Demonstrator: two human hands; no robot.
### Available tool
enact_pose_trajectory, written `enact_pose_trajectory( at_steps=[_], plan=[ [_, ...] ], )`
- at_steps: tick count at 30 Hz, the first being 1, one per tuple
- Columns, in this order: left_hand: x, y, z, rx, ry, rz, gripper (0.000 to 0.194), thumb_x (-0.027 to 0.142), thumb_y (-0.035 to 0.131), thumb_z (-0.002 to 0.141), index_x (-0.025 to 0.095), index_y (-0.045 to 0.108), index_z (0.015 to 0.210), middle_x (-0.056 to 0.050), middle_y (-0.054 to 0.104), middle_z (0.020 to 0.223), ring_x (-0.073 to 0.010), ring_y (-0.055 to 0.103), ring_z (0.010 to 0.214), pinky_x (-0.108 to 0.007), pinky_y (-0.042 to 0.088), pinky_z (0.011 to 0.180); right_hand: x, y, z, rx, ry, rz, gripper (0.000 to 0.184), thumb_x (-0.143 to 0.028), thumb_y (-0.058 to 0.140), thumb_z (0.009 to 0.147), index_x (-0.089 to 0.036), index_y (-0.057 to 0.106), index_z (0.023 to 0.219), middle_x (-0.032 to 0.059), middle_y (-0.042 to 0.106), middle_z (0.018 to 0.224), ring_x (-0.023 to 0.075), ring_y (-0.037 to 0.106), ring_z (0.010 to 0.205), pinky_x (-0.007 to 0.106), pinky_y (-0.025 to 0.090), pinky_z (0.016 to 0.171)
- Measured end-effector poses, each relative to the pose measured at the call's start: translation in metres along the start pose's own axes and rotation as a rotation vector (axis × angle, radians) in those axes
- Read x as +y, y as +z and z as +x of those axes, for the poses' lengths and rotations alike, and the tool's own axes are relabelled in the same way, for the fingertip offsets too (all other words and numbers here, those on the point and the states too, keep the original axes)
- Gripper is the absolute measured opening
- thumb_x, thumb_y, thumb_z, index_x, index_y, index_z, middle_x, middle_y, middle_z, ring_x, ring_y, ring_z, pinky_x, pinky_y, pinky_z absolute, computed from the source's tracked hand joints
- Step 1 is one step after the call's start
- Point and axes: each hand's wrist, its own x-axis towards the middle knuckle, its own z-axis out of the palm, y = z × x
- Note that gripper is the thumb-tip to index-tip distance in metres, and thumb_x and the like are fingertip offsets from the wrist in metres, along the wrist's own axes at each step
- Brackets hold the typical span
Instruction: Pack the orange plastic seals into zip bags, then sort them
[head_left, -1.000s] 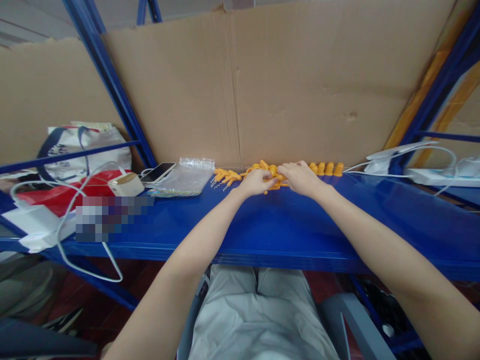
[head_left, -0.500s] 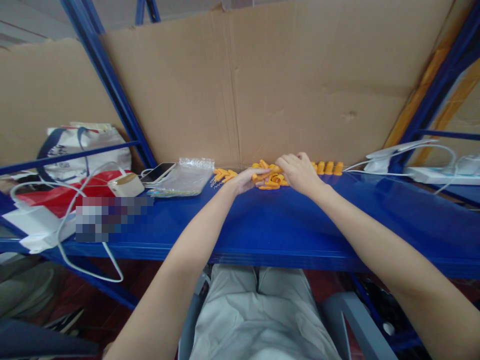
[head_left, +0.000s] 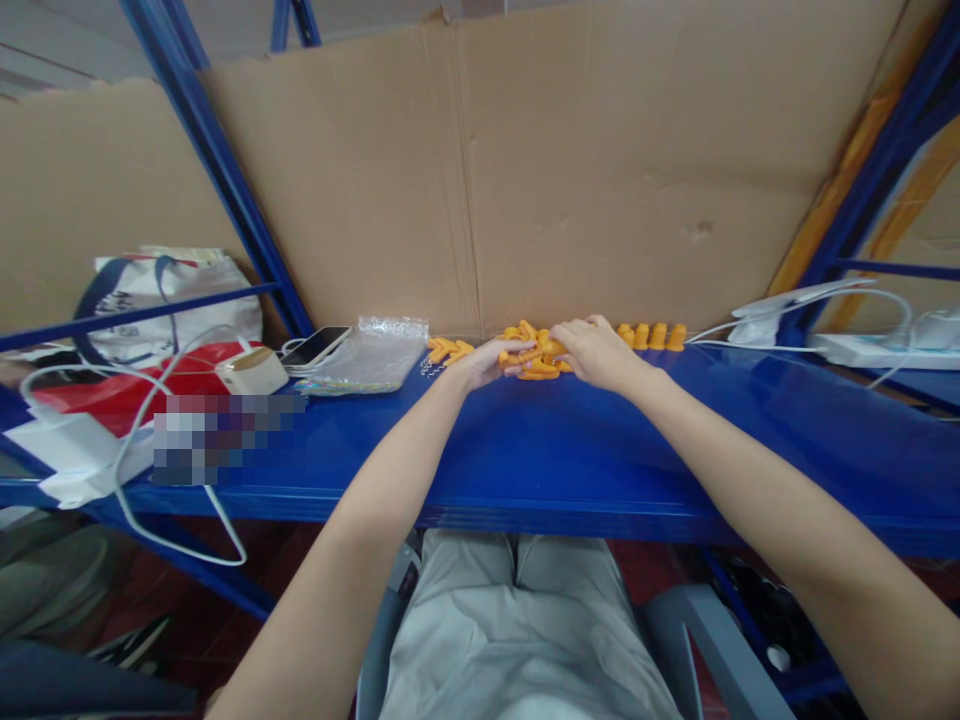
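Near the back of the blue shelf, my left hand (head_left: pixel 489 362) is closed on an orange plastic part (head_left: pixel 529 356) with a long body. My right hand (head_left: pixel 592 350) meets it from the other side, its fingers bent around the part's right end. What the right fingertips pinch is partly hidden. Under and behind both hands lies a pile of loose orange parts (head_left: pixel 538 372). Left of the left hand are more orange pieces (head_left: pixel 448 350), with small metal springs or screws (head_left: pixel 430 368) beside them. A row of upright orange knob-like pieces (head_left: pixel 658 337) stands just beyond my right hand.
Left on the blue shelf (head_left: pixel 540 450) are a clear plastic bag (head_left: pixel 375 358), a phone (head_left: pixel 319 346), a white power bank (head_left: pixel 253 371) and looping white cables (head_left: pixel 126 470). A cardboard sheet (head_left: pixel 562 170) closes off the back. A white power strip (head_left: pixel 885 350) lies at right.
My right hand has dropped slightly, bringing its fingers down onto the right end of the orange part. The left hand has shifted slightly left, still holding the part.
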Motion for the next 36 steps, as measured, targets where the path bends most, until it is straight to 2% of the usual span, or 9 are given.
enact_pose_trajectory(
  at_steps=[6,9,15,20,24,27,31,34,36],
  plan=[
    [0.004,0.005,-0.002,-0.006,0.001,-0.069,0.023,0.038,0.065,0.085,0.017,0.059,0.076,-0.002,0.060,0.068,-0.0069,0.036,0.046,-0.029,0.034,0.054,0.002,-0.004,-0.001,0.133,0.004,-0.011,0.029,-0.013,0.038,0.091,-0.017,0.059,0.111,0.0160,0.069,0.106,0.0292,0.057,0.101,0.038,0.029,0.087],
    [0.005,0.005,-0.003,-0.001,0.016,-0.045,0.025,0.040,0.064,0.085,0.017,0.059,0.076,-0.002,0.060,0.068,-0.0070,0.036,0.047,-0.029,0.034,0.054,0.005,-0.001,-0.001,0.140,0.010,0.003,0.028,-0.015,0.040,0.092,-0.017,0.059,0.113,0.0163,0.069,0.106,0.0301,0.057,0.101,0.039,0.029,0.087],
    [0.003,-0.002,-0.004,0.034,0.023,-0.029,0.028,0.042,0.068,0.081,0.018,0.058,0.075,-0.001,0.060,0.069,-0.0066,0.037,0.047,-0.028,0.034,0.055,0.009,0.006,-0.002,0.093,-0.022,0.043,0.032,-0.030,0.045,0.097,-0.016,0.059,0.121,0.0160,0.070,0.112,0.0292,0.058,0.104,0.038,0.029,0.090],
    [0.001,-0.003,-0.003,0.033,0.010,-0.041,0.025,0.040,0.068,0.081,0.018,0.059,0.075,-0.001,0.061,0.067,-0.0071,0.037,0.046,-0.029,0.035,0.055,0.008,0.005,-0.002,0.070,-0.025,0.006,0.030,-0.027,0.045,0.096,-0.017,0.063,0.118,0.0158,0.070,0.111,0.0303,0.057,0.107,0.043,0.029,0.094],
    [-0.001,-0.005,-0.001,0.025,0.003,-0.030,0.023,0.039,0.067,0.081,0.018,0.060,0.076,-0.002,0.061,0.067,-0.0080,0.038,0.047,-0.029,0.036,0.055,0.015,0.002,-0.004,0.143,0.001,-0.026,0.029,-0.020,0.046,0.091,-0.020,0.063,0.114,0.0146,0.069,0.109,0.0314,0.054,0.109,0.047,0.028,0.098],
    [-0.002,-0.010,-0.001,0.049,0.009,-0.017,0.024,0.039,0.065,0.083,0.018,0.061,0.074,-0.002,0.060,0.065,-0.0083,0.039,0.047,-0.029,0.038,0.056,0.032,0.005,-0.007,0.203,0.130,-0.034,0.029,-0.020,0.046,0.089,-0.019,0.061,0.114,0.0165,0.067,0.111,0.0333,0.053,0.110,0.050,0.030,0.098],
    [-0.005,-0.017,-0.004,0.123,0.033,-0.058,0.027,0.037,0.062,0.087,0.018,0.059,0.069,0.002,0.053,0.057,-0.0064,0.035,0.043,-0.027,0.039,0.056,0.071,0.016,-0.019,0.240,0.443,-0.011,0.033,-0.035,0.049,0.092,-0.016,0.061,0.115,0.0214,0.064,0.115,0.0373,0.053,0.111,0.053,0.037,0.093],
    [-0.007,-0.021,-0.005,0.176,0.070,-0.131,0.029,0.037,0.064,0.087,0.017,0.057,0.068,0.003,0.052,0.056,-0.0050,0.034,0.042,-0.024,0.038,0.052,0.098,0.026,-0.034,0.134,0.742,0.006,0.037,-0.042,0.051,0.092,-0.014,0.065,0.112,0.0244,0.062,0.121,0.0403,0.054,0.114,0.055,0.041,0.090],
    [-0.008,-0.024,-0.005,0.190,0.077,-0.167,0.029,0.036,0.064,0.088,0.017,0.056,0.068,0.003,0.054,0.058,-0.0042,0.034,0.041,-0.023,0.037,0.051,0.112,0.032,-0.045,0.022,0.904,0.054,0.036,-0.042,0.055,0.090,-0.015,0.068,0.110,0.0231,0.065,0.119,0.0392,0.058,0.114,0.054,0.044,0.091]
  ],
)
